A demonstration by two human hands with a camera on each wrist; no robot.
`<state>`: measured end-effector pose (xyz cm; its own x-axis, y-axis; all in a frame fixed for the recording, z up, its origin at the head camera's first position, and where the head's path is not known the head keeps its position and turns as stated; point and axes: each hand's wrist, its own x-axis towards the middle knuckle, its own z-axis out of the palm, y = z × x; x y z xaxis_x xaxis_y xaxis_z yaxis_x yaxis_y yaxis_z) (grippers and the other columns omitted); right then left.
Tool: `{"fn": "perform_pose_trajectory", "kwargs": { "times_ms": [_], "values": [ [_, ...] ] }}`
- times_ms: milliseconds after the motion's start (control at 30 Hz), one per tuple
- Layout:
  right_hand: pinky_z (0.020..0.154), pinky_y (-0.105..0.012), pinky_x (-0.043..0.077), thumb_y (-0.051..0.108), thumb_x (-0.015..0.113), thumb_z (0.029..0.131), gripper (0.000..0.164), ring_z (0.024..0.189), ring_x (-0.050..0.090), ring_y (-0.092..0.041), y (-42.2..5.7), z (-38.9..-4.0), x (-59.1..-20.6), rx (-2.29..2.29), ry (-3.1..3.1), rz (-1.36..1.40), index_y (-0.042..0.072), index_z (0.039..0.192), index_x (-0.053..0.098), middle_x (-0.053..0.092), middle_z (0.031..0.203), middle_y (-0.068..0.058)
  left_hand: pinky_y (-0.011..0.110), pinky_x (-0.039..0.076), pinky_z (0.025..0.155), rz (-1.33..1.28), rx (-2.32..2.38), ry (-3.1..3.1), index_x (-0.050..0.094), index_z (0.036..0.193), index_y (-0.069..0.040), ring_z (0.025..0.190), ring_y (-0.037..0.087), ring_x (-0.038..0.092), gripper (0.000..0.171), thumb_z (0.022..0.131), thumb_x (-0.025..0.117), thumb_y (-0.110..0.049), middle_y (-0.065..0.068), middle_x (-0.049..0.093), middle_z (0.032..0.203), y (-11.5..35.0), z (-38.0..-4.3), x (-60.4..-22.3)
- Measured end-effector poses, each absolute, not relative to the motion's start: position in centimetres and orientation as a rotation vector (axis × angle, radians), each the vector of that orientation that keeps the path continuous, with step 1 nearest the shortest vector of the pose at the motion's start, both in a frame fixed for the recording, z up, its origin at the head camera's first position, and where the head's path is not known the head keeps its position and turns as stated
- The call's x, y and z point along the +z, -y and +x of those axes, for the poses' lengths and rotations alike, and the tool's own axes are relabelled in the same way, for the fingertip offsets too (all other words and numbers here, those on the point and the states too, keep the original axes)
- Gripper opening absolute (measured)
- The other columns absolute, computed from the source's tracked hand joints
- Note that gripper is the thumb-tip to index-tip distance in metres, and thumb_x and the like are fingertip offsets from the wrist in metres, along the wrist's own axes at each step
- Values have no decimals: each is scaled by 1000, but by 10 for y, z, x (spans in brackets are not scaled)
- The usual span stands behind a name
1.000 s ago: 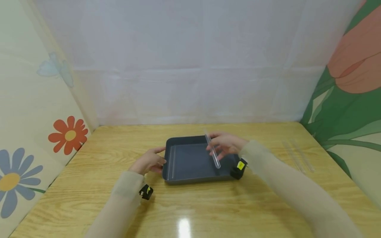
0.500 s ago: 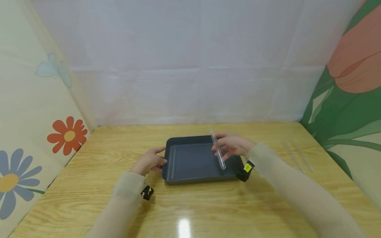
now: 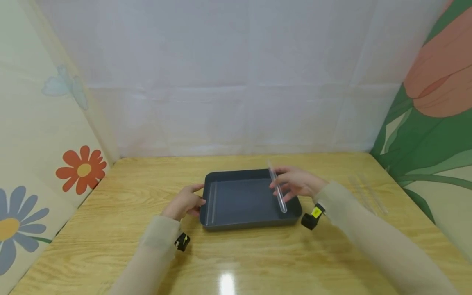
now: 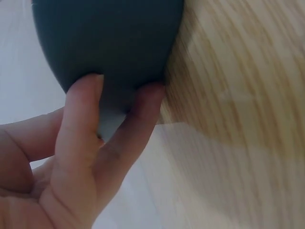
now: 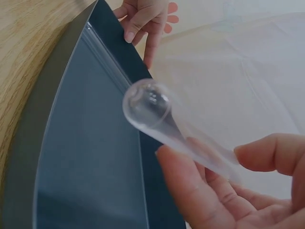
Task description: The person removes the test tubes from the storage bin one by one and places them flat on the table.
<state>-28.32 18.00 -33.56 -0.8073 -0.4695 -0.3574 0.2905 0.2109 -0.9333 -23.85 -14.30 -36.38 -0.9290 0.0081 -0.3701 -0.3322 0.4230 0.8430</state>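
Observation:
A clear test tube (image 3: 277, 190) with a rounded end is pinched between the thumb and fingers of my right hand (image 3: 298, 182). It tilts over the right part of a dark grey tray (image 3: 250, 224), its rounded end toward me in the right wrist view. My left hand (image 3: 185, 201) holds the left wall of the tray; in the left wrist view its fingertips (image 4: 86, 88) press against the tray's corner (image 4: 114, 43). Clear tubing (image 3: 212, 205) lies along the tray's left side; I cannot tell whether it is one tube or two.
Two more clear test tubes (image 3: 373, 193) lie on the wooden table (image 3: 236, 254) to the right, beyond my right forearm. A white sheet (image 3: 221, 82) hangs behind the table, with flower-patterned panels (image 3: 82, 170) at both sides.
My right hand has moved right with the test tube, from nearer the tray's middle toward its right end. My left hand has stayed at the tray's left wall.

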Motion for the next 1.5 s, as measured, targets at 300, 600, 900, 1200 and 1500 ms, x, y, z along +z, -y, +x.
{"fn": "perform_pose_trajectory", "kwargs": {
  "times_ms": [300, 600, 900, 1200, 1500],
  "values": [
    [54, -30, 56, 1, 48, 94, 67, 79, 62, -21, -198, -275, -336, -1669, -1899, -166, 1, 152, 16, 58, 100, -13, 26, 54, 49, -275, 1495, -2369, 30, 150, 0, 66, 19, 63, 63, 93, 54, 10, 31, 56, 120, 141, -240, -364],
    [54, -27, 56, 2, 50, 94, 69, 77, 63, -19, -208, -269, -333, -1683, -1900, -175, 0, 153, 15, 59, 100, -12, 28, 55, 50, -287, 1524, -2366, 30, 150, 2, 63, 19, 63, 64, 92, 54, 12, 32, 58, 117, 142, -240, -366],
    [55, -28, 56, 2, 50, 93, 69, 78, 63, -19, -217, -267, -334, -1685, -1914, -179, 0, 153, 16, 59, 101, -12, 32, 58, 56, -283, 1538, -2355, 29, 150, 2, 67, 21, 64, 64, 91, 54, 13, 31, 59, 113, 141, -239, -366],
    [59, -31, 57, 3, 51, 92, 70, 79, 62, -19, -231, -265, -340, -1693, -1937, -155, 0, 153, 15, 59, 100, -11, 39, 60, 63, -288, 1531, -2350, 28, 150, 3, 74, 24, 66, 63, 93, 52, 12, 35, 55, 119, 142, -236, -368],
    [64, -34, 57, 4, 51, 94, 70, 83, 62, -20, -249, -264, -345, -1709, -1934, -169, 1, 153, 13, 61, 108, -14, 31, 56, 53, -284, 1498, -2377, 30, 151, 0, 68, 20, 64, 63, 94, 54, 9, 31, 56, 119, 143, -238, -369]
  ]
}}
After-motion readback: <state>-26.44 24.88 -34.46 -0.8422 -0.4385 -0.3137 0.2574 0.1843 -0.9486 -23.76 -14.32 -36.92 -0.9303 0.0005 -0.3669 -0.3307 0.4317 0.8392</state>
